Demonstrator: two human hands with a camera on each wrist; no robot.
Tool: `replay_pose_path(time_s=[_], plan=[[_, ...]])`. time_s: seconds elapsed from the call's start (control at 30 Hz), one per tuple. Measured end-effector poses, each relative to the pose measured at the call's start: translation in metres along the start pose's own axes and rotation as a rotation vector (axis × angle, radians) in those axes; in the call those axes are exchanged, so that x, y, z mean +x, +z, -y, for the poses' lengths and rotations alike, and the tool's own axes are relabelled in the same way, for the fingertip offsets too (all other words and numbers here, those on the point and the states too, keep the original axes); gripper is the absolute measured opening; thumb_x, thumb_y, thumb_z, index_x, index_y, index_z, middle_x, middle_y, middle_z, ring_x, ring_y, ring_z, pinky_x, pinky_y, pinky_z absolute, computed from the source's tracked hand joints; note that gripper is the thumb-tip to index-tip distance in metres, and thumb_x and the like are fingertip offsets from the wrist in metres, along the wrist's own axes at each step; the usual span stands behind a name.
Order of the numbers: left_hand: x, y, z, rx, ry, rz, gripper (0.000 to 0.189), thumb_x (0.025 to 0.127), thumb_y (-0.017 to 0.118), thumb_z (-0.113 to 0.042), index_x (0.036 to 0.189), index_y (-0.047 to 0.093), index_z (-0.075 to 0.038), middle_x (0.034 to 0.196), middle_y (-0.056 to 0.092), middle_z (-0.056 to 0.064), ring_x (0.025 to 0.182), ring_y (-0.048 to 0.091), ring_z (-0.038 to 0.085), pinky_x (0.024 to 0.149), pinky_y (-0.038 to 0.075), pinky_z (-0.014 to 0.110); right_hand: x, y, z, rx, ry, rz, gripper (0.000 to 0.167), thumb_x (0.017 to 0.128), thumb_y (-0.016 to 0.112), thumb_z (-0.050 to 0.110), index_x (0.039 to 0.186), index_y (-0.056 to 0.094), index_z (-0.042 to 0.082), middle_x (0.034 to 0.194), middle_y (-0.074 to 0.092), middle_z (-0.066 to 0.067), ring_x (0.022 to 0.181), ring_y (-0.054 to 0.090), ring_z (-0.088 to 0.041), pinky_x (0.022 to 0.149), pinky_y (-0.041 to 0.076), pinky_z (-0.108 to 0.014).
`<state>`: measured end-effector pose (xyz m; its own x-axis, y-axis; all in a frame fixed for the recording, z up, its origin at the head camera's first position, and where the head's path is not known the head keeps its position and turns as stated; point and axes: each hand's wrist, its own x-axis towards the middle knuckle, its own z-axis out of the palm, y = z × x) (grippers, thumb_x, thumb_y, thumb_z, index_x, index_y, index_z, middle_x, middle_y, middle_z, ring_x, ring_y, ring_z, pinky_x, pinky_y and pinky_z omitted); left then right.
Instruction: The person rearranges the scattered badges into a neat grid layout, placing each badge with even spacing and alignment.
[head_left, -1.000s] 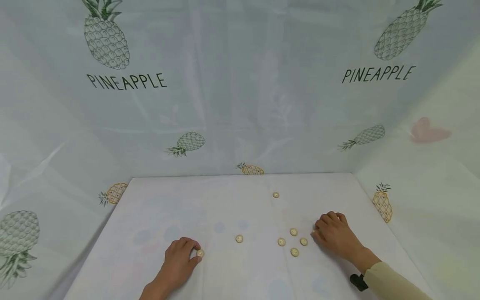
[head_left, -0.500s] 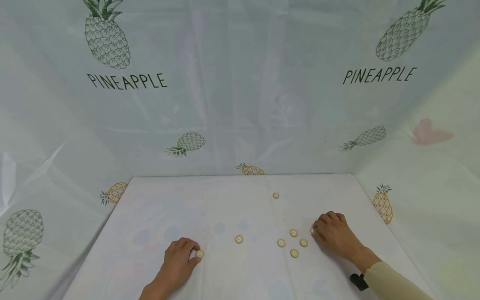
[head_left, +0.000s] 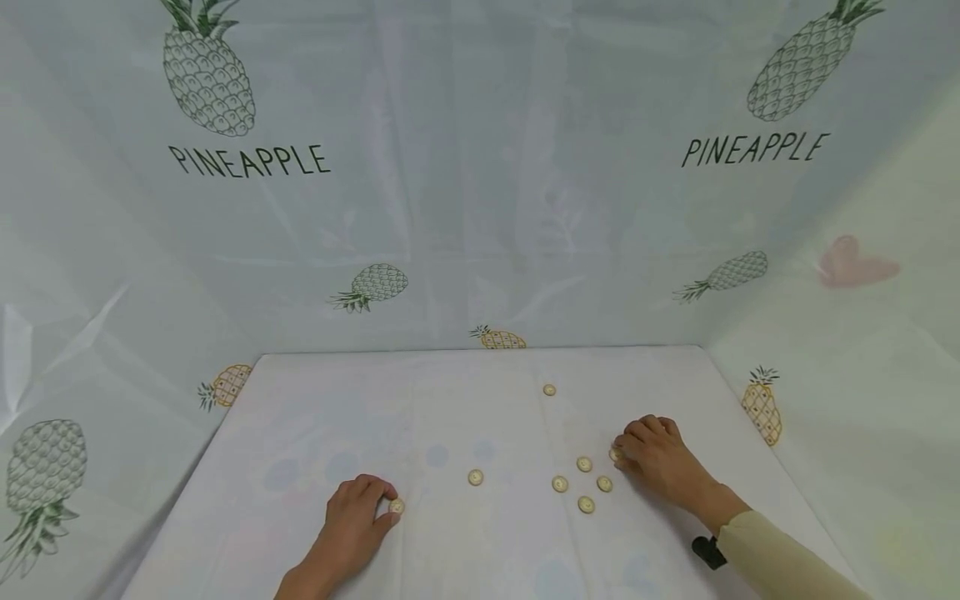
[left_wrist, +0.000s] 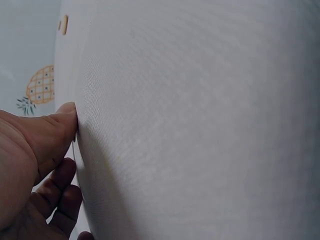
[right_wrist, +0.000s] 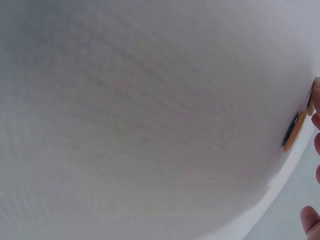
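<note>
My left hand (head_left: 354,527) is at the left of the white-covered table, its thumb and index finger pinching the edges of a round beige button (head_left: 397,506). On the right side, my right hand (head_left: 660,462) holds another button (head_left: 615,454), mostly covered by its fingertips. Just left of that hand, several like buttons lie flat in a loose cluster, among them a front button (head_left: 587,504) and a right-hand button (head_left: 604,483). In the right wrist view, a button (right_wrist: 295,131) lies close to the fingertips. The left wrist view shows the left thumb against the cloth, its button hidden.
A single button (head_left: 476,477) lies between the two hands, and one more button (head_left: 550,390) sits farther back. White cloth with printed pineapples hangs behind and beside the table (head_left: 337,392). A black object (head_left: 708,552) sits at the right wrist, by the sleeve.
My right hand has moved slightly left and away from me with its button, coming nearer the cluster. The left hand and its button have stayed in place.
</note>
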<state>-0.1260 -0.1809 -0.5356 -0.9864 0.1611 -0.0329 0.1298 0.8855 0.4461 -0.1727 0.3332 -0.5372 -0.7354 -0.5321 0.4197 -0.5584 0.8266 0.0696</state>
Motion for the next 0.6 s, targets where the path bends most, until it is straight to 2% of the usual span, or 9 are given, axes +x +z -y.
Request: replay_pose_path(time_s=[0.2, 0.33, 0.5, 0.6], plan=[[-0.001, -0.001, -0.001, -0.013, -0.002, 0.007, 0.019, 0.091, 0.083, -0.019, 0.100, 0.066, -0.022, 0.116, 0.062, 0.004, 0.118, 0.056, 0.036, 0.104, 0.042, 0.065, 0.003, 0.000, -0.003, 0.043, -0.043, -0.015, 0.028, 0.078, 0.093, 0.021, 0.098, 0.073, 0.016, 0.097, 0.066, 0.004, 0.097, 0.057, -0.020, 0.088, 0.047, -0.052], [-0.001, -0.002, 0.000, -0.010, -0.011, 0.010, 0.019, 0.091, 0.083, -0.020, 0.100, 0.066, -0.022, 0.116, 0.062, 0.003, 0.117, 0.056, 0.035, 0.103, 0.043, 0.064, 0.007, 0.000, -0.003, 0.049, -0.041, 0.010, 0.024, 0.081, 0.091, 0.020, 0.097, 0.074, 0.015, 0.095, 0.066, 0.005, 0.096, 0.056, -0.018, 0.084, 0.047, -0.047], [-0.001, -0.003, 0.002, -0.027, -0.003, -0.005, 0.019, 0.091, 0.083, -0.019, 0.100, 0.066, -0.022, 0.117, 0.062, 0.004, 0.119, 0.056, 0.036, 0.104, 0.042, 0.065, 0.011, 0.001, -0.003, 0.004, 0.001, 0.060, 0.022, 0.083, 0.090, 0.023, 0.095, 0.074, 0.015, 0.095, 0.065, 0.005, 0.095, 0.054, -0.018, 0.086, 0.047, -0.046], [0.000, -0.002, 0.002, -0.032, 0.001, -0.001, 0.018, 0.092, 0.082, -0.019, 0.101, 0.067, -0.021, 0.119, 0.062, 0.005, 0.121, 0.055, 0.037, 0.105, 0.041, 0.066, 0.012, 0.005, -0.004, -0.052, -0.019, 0.045, 0.026, 0.080, 0.091, 0.026, 0.093, 0.072, 0.015, 0.093, 0.063, 0.004, 0.093, 0.054, -0.019, 0.087, 0.047, -0.047]])
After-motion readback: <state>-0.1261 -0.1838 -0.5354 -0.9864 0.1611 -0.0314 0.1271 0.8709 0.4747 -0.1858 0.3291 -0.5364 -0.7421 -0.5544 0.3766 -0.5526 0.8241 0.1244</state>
